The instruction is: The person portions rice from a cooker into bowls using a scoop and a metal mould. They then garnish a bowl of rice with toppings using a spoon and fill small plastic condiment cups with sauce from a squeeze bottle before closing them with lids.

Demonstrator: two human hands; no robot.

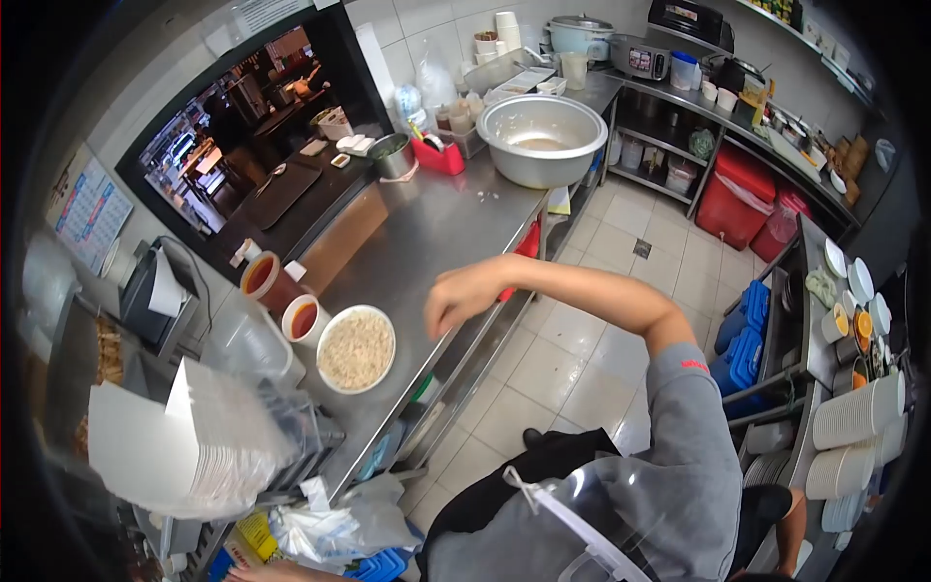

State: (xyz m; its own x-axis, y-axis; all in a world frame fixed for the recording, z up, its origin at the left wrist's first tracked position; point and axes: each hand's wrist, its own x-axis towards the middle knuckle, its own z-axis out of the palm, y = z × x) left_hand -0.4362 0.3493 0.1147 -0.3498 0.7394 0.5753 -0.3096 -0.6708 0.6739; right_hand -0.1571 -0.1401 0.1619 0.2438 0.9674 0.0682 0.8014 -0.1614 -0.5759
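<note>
My right hand (460, 297) hangs over the steel counter (427, 233), its fingers bent down and together; whatever they may hold is hidden. Just left of it, apart from the fingers, a white bowl (357, 349) is filled with pale, grainy food. Beside that bowl stand a white cup of red sauce (304, 318) and a larger tub of red liquid (270, 279). At the bottom edge, my left hand (254, 573) is partly cut off near plastic bags (335, 524), and its fingers cannot be made out.
A big metal basin (541, 141) sits at the counter's far end, near a red holder (438, 157). Stacked white containers (233, 427) fill the left side. Red bins (734, 199), blue bins (742, 339) and piled bowls (858, 417) stand right. Another person's arm (790, 533) shows lower right.
</note>
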